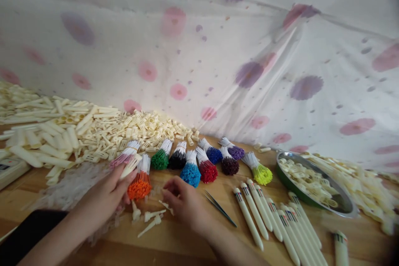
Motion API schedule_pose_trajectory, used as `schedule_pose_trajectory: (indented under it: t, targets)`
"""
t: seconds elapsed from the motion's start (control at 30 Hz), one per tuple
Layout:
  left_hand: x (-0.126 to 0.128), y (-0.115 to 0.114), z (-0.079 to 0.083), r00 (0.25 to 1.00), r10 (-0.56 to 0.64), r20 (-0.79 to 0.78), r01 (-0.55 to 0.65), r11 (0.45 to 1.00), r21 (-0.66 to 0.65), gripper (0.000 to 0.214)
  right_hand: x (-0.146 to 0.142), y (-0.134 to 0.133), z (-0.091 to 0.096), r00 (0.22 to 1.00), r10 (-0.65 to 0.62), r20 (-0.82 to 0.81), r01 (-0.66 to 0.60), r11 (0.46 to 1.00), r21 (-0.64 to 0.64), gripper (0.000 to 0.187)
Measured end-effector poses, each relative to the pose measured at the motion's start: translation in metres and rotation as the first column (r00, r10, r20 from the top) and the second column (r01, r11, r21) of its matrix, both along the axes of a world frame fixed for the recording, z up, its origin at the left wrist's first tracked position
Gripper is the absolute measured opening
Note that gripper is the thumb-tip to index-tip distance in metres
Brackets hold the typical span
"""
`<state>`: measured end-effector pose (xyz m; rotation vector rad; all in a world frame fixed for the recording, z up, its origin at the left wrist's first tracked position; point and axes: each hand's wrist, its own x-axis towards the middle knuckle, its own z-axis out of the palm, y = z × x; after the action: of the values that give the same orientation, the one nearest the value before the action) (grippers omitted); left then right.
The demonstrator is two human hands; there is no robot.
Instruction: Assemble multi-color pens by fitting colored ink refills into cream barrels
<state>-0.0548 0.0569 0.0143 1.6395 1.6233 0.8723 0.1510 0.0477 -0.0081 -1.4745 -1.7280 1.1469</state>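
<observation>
My left hand [112,188] is closed around a cream plastic pen part [131,165], its upper end tilted up and right, beside an orange-tipped bundle of refills [139,187]. My right hand [183,201] hovers low over the table, thumb and fingers pinched together; whatever is between them is too small or hidden to name. Just left of it lie several small cream pointed plastic pieces [152,216]. Behind both hands stand more refill bundles, among them green [160,158], light blue [190,172] and red [207,169]. Dark tweezers [221,208] lie right of my right hand.
Several multicolour pens [249,218] lie in a row at right. Beyond them sits a green-sided metal bowl [349,208] of cream rings. Cream parts [137,129] heap along the back left, clear plastic pieces [77,183] nearer. A black object [34,232] lies front left.
</observation>
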Motion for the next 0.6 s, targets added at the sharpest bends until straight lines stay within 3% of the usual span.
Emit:
schedule_pose_trajectory:
  t: [0.07, 0.13, 0.3, 0.47, 0.6]
  targets:
    - [0.002, 0.001, -0.006, 0.994, -0.07, 0.08, 0.084, 0.981, -0.175, 0.036, -0.017, 0.008, 0.001, 0.99, 0.032, 0.138, -0.035, 0.999, 0.015, 0.01]
    - [0.006, 0.001, -0.01, 0.977, -0.089, 0.196, 0.136, 0.962, -0.238, 0.034, -0.031, 0.015, 0.002, 0.963, 0.057, 0.265, -0.063, 0.998, 0.012, 0.019]
    - [0.012, 0.002, -0.011, 0.901, -0.075, 0.428, 0.175, 0.964, -0.2, 0.032, -0.045, 0.029, 0.002, 0.884, 0.141, 0.446, -0.152, 0.988, -0.012, 0.027]
    - [0.014, 0.001, -0.01, 0.849, 0.048, 0.525, 0.126, 0.948, -0.291, 0.034, -0.035, 0.038, 0.003, 0.848, 0.157, 0.506, -0.182, 0.983, -0.001, 0.024]
    - [0.016, 0.001, -0.01, 0.83, 0.079, 0.553, 0.097, 0.955, -0.281, 0.027, -0.027, 0.039, 0.003, 0.846, 0.155, 0.51, -0.191, 0.981, 0.02, 0.023]
